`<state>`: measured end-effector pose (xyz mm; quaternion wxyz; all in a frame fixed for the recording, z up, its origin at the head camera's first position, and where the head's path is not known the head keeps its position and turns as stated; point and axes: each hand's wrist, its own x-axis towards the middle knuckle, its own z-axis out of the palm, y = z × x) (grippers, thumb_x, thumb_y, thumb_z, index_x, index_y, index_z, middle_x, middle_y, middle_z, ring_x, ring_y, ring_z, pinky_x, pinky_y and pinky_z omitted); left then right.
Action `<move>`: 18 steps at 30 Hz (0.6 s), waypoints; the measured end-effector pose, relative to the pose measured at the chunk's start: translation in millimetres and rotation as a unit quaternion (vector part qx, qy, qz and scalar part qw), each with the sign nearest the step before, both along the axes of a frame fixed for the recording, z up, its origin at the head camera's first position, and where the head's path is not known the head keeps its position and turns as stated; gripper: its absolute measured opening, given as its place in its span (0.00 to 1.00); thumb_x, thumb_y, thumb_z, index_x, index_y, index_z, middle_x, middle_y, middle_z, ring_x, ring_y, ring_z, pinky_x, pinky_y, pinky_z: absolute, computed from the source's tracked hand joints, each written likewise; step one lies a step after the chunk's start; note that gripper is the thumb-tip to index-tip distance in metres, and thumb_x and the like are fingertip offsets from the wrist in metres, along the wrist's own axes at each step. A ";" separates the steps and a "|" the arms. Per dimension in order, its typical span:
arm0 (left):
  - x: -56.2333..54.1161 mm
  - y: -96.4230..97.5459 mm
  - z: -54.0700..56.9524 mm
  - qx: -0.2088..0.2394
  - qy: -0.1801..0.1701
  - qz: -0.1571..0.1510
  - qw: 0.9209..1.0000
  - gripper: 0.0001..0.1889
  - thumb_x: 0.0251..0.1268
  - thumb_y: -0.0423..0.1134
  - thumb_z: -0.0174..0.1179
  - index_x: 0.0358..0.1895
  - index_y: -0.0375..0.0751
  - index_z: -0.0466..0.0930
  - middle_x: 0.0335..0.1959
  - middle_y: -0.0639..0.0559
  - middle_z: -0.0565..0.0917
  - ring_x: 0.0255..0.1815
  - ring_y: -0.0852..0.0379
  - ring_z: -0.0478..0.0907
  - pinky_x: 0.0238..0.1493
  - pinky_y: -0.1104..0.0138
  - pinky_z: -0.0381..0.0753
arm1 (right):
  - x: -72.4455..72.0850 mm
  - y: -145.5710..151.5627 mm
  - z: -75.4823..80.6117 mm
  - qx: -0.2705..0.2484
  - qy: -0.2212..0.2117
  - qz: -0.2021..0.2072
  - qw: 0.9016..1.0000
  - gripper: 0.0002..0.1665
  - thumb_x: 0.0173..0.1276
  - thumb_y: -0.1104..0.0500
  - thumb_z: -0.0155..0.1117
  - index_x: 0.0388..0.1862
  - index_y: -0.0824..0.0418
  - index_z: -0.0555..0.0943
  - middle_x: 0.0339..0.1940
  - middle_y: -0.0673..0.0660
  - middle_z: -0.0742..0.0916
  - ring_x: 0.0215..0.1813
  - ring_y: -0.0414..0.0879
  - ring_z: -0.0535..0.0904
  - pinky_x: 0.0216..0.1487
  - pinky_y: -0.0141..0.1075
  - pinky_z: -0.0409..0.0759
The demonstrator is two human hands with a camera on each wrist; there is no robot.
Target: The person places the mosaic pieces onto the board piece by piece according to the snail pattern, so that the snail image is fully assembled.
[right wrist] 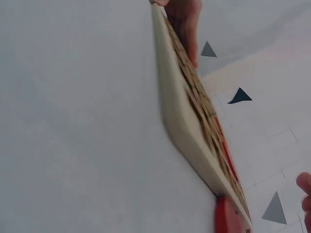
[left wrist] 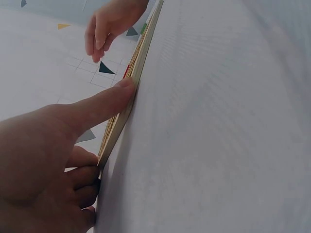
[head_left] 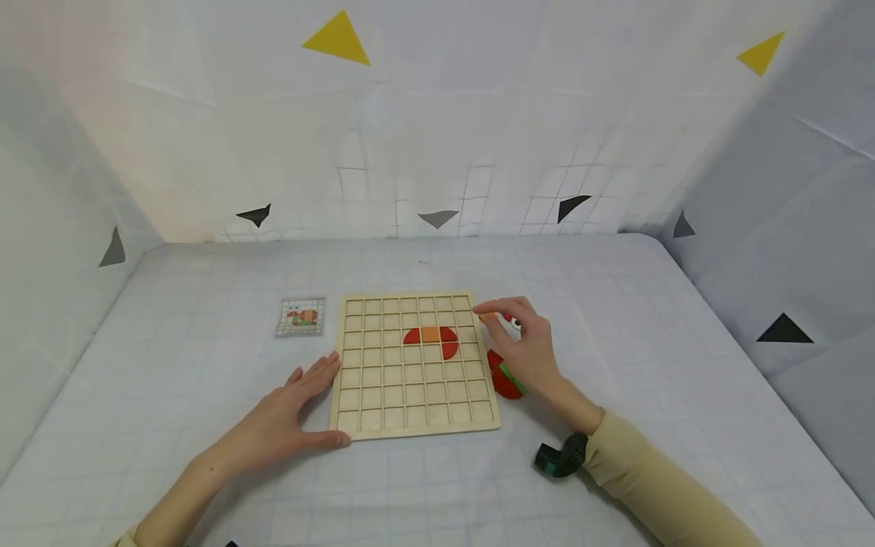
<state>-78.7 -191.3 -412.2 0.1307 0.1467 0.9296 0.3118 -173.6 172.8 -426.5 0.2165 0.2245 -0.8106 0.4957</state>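
A wooden grid board [head_left: 417,387] lies on the table, with red quarter-round pieces [head_left: 449,343] and an orange square piece [head_left: 431,334] set in its cells. My left hand [head_left: 287,422] steadies it, fingertips at the left edge and thumb at the near-left corner. In the left wrist view the thumb [left wrist: 104,107] lies against the board's side. Just off the board's right edge, my right hand [head_left: 526,346] pinches a small orange piece [head_left: 488,318] between thumb and index finger. Loose red pieces [head_left: 507,386] and a green piece [head_left: 513,377] lie below that hand, partly hidden.
A small picture card [head_left: 301,317] with a coloured pattern on a grid lies left of the board. Beyond the right hand's fingers is a white round piece with a dark spot [head_left: 516,324]. A black device [head_left: 562,457] sits at the right wrist. White cloth walls [head_left: 437,137] enclose the table.
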 end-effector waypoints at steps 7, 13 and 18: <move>-2.2 2.3 -2.0 -0.003 -0.007 0.003 1.000 0.59 0.46 0.71 0.69 0.81 0.52 0.52 0.82 0.55 0.51 0.82 0.41 0.46 0.79 0.41 0.49 | -1.1 24.8 3.3 0.027 -0.075 -0.026 0.996 0.12 0.71 0.68 0.62 0.49 0.59 0.86 0.46 0.60 0.86 0.51 0.51 0.75 0.51 0.44 0.72; -1.8 2.0 -0.9 -0.008 -0.004 0.003 1.000 0.59 0.46 0.71 0.69 0.81 0.52 0.52 0.82 0.54 0.52 0.82 0.39 0.46 0.78 0.39 0.50 | -2.1 48.6 1.9 0.057 -0.088 -0.037 0.994 0.13 0.70 0.64 0.65 0.51 0.54 0.86 0.48 0.52 0.87 0.55 0.47 0.76 0.59 0.52 0.73; -0.5 0.9 0.2 -0.007 -0.004 0.004 1.000 0.59 0.47 0.71 0.69 0.81 0.52 0.52 0.82 0.54 0.52 0.82 0.38 0.46 0.78 0.39 0.50 | -7.7 57.6 -1.6 0.079 -0.112 -0.049 0.989 0.13 0.70 0.59 0.66 0.52 0.53 0.86 0.50 0.51 0.86 0.57 0.47 0.75 0.61 0.52 0.73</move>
